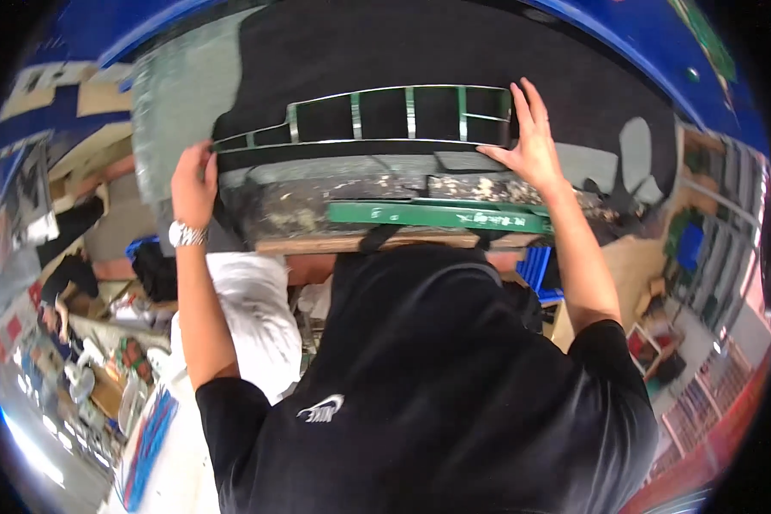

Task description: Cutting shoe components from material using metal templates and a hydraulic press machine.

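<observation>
A long, tapering metal cutting die [384,140] with several cross bars lies on a black sheet of material [351,43]. My left hand [195,182] is closed at the narrow left tip of the die, its fingers bent. At the wide right end, my right hand [533,146] spans the die's end edge, with the thumb near the close corner and the fingers stretched by the far corner. Nearer to me, a long green bar [437,216] with white marks lies parallel to the die.
A grey surface [188,94] shows at the left and through cut-out gaps in the sheet. Blue machine parts [608,30] frame the far side. A wooden edge [308,245] runs before me. At the far left, another person [17,265] is at work.
</observation>
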Available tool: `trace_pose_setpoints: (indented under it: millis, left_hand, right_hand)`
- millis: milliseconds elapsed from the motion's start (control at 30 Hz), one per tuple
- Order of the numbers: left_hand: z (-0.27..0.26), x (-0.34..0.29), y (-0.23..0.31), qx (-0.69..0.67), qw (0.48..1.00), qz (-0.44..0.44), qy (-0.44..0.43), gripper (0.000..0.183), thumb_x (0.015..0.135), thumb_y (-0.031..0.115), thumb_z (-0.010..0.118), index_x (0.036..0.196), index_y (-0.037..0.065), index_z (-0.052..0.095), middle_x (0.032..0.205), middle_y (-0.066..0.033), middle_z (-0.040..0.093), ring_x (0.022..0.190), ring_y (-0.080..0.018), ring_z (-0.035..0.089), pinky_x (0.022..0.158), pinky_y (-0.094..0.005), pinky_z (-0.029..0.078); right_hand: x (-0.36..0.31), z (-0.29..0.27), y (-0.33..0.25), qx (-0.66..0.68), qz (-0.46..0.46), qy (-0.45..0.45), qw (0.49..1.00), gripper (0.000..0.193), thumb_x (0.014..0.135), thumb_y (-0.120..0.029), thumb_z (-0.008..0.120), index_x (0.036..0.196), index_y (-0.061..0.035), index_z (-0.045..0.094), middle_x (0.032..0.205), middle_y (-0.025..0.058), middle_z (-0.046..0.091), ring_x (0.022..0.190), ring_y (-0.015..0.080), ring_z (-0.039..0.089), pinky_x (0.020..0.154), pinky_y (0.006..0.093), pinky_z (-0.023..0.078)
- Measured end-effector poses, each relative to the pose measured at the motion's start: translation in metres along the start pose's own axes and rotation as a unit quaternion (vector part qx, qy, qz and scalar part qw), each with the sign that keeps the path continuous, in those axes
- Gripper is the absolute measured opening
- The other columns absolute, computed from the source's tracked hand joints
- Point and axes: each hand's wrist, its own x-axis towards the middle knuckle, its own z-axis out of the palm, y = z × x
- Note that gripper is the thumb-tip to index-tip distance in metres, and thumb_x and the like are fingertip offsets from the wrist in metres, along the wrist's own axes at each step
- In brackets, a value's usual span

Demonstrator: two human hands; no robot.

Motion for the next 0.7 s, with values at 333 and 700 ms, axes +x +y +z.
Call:
trace_pose_setpoints:
  millis: [333,700]
  left_hand:
    - [0.029,-0.001,-0.008,-0.072,0.989,-0.125,-0.026,0.04,0.087,0.015,0.078,0.126,0.009,0.068,0.094,-0.0052,0.057,0.084,-0.0182,0.056,0.073,-0.0293,0.047]
    - [0.036,-0.006,-0.008,-0.026,0.999,-0.036,0.01,0.048,0.082,0.011,0.082,0.128,0.015,0.07,0.119,-0.0073,0.055,0.103,-0.0212,0.055,0.088,-0.0337,0.047]
  right_hand:
    - [-0.042,0.008,0.032,-0.002,0.002,-0.015,1.0,0.048,0.08,-0.028,0.08,0.123,-0.008,0.071,0.152,0.0134,0.048,0.146,0.0368,0.035,0.121,0.0531,0.024]
    - [-0.044,-0.005,0.041,0.044,-0.024,-0.025,0.998,0.033,0.08,-0.019,0.08,0.11,-0.0066,0.076,0.143,0.0109,0.057,0.141,0.0335,0.044,0.119,0.0508,0.031]
